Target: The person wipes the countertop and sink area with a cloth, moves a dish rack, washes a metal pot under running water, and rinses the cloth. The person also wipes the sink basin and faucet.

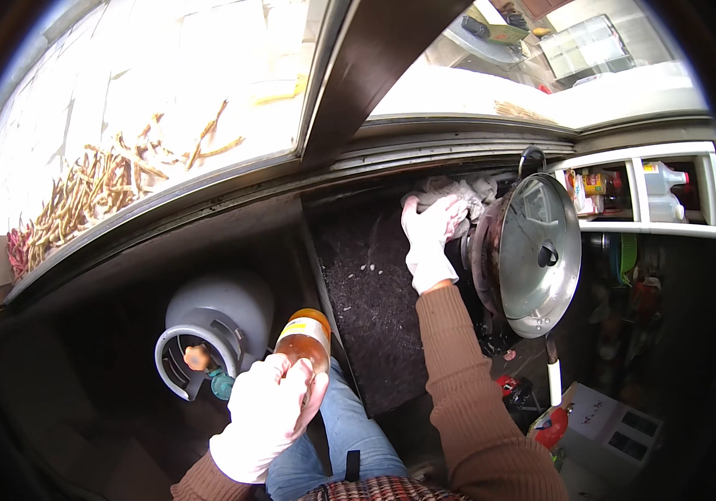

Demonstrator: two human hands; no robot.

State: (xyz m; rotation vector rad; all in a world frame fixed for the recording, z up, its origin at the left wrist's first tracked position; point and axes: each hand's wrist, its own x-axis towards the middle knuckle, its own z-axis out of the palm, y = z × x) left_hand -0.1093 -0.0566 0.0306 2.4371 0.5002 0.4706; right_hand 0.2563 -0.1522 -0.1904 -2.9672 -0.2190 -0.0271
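Observation:
My left hand [266,409], in a white glove, is closed around a jar [304,341] with an orange end, a pale label and amber-brown contents. It holds the jar in front of my legs, off the counter's near left edge. My right hand [431,238], gloved too, presses on a crumpled grey cloth [458,199] at the back of the dark countertop [370,309]. Its fingers curl over the cloth. Just right of that hand sits a wide pan with a glass lid [533,250], a black knob in the lid's middle. A few small pale bits lie on the counter.
A grey gas cylinder [220,313] with an orange valve knob stands low on the left. Dried bean pods [82,196] lie beyond the window frame [358,75]. At right is a white shelf [637,188] with bottles; a white-ended handle [554,380] juts toward me below the pan.

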